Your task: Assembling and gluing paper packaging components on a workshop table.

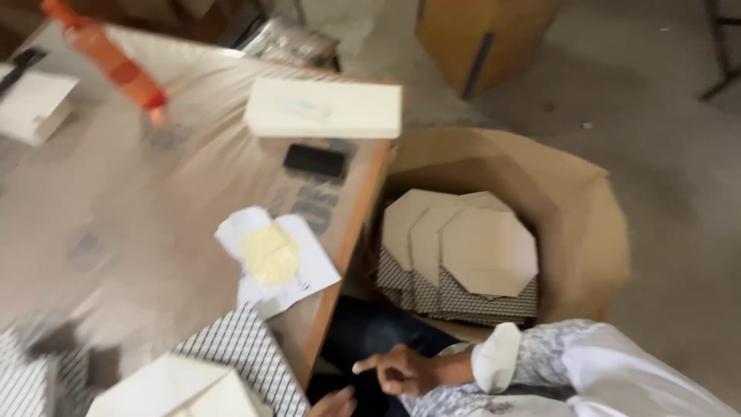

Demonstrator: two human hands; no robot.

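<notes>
My right hand hangs low beside the table edge, in a white patterned sleeve. Its index finger points left, the other fingers curl loosely, and nothing is in it. Only a sliver of my left hand shows at the bottom edge, so its grip is hidden. Just right of my hands stands an open cardboard box holding a stack of octagonal card pieces with black-and-white patterned edges. Left of my hands, black-and-white checked sheets and a folded white carton lie on the table.
The table is covered in brown paper. On it are a tilted orange bottle, a long white box, a black phone, white paper with a yellow pad and another white box. A second cardboard box stands on the concrete floor.
</notes>
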